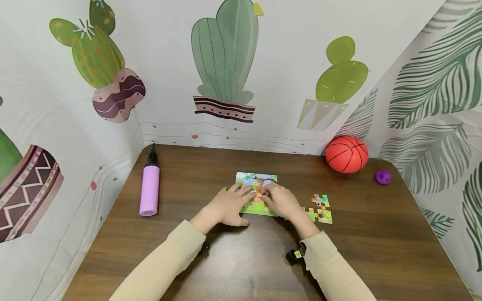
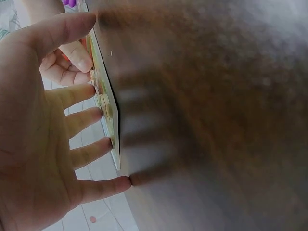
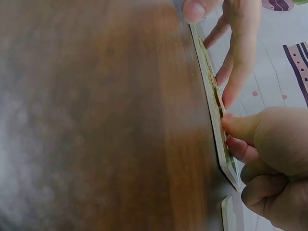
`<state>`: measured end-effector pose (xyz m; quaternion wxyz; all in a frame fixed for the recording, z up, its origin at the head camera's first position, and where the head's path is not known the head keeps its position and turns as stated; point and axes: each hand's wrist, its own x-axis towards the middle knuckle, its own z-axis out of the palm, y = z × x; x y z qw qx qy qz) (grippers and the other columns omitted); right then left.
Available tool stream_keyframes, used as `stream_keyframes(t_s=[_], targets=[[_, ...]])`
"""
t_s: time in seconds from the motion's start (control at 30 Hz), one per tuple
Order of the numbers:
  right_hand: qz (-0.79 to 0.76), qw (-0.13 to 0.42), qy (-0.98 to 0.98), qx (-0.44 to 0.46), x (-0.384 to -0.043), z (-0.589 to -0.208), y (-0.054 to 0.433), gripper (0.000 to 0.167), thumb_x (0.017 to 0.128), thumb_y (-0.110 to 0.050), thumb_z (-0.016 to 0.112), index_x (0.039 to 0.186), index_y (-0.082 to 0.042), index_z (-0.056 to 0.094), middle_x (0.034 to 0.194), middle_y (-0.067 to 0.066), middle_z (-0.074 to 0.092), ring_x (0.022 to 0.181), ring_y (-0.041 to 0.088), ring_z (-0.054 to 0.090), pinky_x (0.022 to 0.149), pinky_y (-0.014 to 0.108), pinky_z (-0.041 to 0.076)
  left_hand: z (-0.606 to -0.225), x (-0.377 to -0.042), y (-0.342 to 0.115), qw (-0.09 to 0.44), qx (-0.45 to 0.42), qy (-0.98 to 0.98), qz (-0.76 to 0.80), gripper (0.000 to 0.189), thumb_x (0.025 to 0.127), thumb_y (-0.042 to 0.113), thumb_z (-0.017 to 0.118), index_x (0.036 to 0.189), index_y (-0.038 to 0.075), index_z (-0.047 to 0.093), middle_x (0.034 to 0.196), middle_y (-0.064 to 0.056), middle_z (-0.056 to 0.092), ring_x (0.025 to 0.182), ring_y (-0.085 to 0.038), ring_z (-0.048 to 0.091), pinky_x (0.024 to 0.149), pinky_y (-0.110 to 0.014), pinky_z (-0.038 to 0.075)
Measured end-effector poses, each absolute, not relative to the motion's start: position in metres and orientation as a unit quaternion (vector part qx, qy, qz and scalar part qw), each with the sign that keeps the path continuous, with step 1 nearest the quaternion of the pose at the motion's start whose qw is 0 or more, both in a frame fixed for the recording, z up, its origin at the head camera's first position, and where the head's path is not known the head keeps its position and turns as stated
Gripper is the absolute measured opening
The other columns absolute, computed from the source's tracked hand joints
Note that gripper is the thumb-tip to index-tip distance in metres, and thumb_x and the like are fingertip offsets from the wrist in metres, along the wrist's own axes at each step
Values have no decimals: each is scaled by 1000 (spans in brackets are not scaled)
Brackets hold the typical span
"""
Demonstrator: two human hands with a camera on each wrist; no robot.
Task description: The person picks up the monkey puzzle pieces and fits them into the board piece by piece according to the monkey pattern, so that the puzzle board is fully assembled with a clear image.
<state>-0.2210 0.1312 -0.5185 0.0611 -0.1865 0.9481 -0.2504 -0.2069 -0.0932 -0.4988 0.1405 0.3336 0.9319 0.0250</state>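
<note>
A colourful cartoon jigsaw puzzle (image 1: 246, 177) in a thin flat tray lies near the middle of the table, with an animal and green grass in its picture. My left hand (image 1: 227, 205) spreads over its left side, fingers extended and fingertips resting on the pieces; the little finger reaches past the tray edge in the left wrist view. On the right side, my right hand (image 1: 284, 201) has its thumb and index finger pinched at a puzzle piece (image 2: 93, 75), the other fingers curled under. That piece is mostly hidden by the fingers. Several loose puzzle pieces (image 1: 324, 215) lie right of the right hand.
A pink-purple hand pump (image 1: 149, 190) with a black nozzle lies at the left. At the back right sit a red toy basketball (image 1: 346, 154) and a small purple object (image 1: 383, 177). A cactus-print cloth (image 1: 282, 75) hangs behind the wooden table (image 1: 244, 267).
</note>
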Motion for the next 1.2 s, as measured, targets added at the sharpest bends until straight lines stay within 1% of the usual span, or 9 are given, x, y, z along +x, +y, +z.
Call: stream_keyframes(t_s=[0.2,0.37,0.5,0.6,0.73,0.8,0.97,1.03,1.2], targets=[[-253,69,948,-183,-222,-519,132,17,98,-33,75,103,-18,71,88,-8,59,69,9,54,62,31,48,-500,-208,-94,141,334,932,26,91,89,64,68,165,29,33,171,2,22,156,-31,21,111,-66,35],[-250,81,945,-194,-224,-518,131,11,100,-30,73,99,-19,71,89,-8,61,69,9,56,62,32,49,-501,-211,-99,146,338,929,29,89,89,66,66,164,29,34,171,1,22,156,-31,21,113,-65,34],[-248,89,943,-201,-225,-517,131,11,101,-29,71,100,-18,70,90,-7,61,70,9,56,62,32,49,-502,-214,-104,144,339,929,34,88,90,66,65,164,30,35,171,1,23,156,-28,21,117,-60,30],[-253,83,942,-207,-225,-516,133,7,102,-24,70,101,-17,71,92,-7,63,72,9,57,64,33,50,-504,-215,-107,142,343,928,43,87,90,65,65,163,29,36,171,0,23,156,-26,21,118,-55,32],[-262,78,940,-203,-225,-514,137,5,101,-21,70,101,-17,72,93,-6,64,71,9,58,65,34,50,-504,-212,-106,141,352,924,55,86,90,63,66,163,27,38,171,-1,24,156,-27,21,116,-52,37],[-262,80,942,-196,-225,-513,137,11,99,-26,72,105,-17,71,94,-6,63,71,10,57,64,34,49,-503,-210,-106,141,352,924,54,86,90,63,67,163,27,38,171,-1,23,156,-28,21,115,-52,39],[-253,77,946,-186,-225,-513,137,41,91,-40,80,122,-16,70,96,-5,62,71,12,55,62,34,47,-500,-208,-105,144,347,925,53,86,90,62,69,163,27,39,171,-1,22,156,-28,22,110,-52,44],[-250,74,947,-187,-226,-514,136,43,91,-41,81,124,-16,70,95,-5,62,70,12,55,60,34,47,-500,-208,-105,144,346,926,55,86,89,62,69,162,28,40,171,-2,23,155,-27,23,107,-51,47],[-243,70,947,-198,-228,-515,135,37,94,-37,79,125,-18,72,96,-6,61,66,11,54,58,33,46,-499,-208,-106,143,346,925,61,84,89,61,70,162,29,40,170,-3,24,155,-25,24,104,-49,49]])
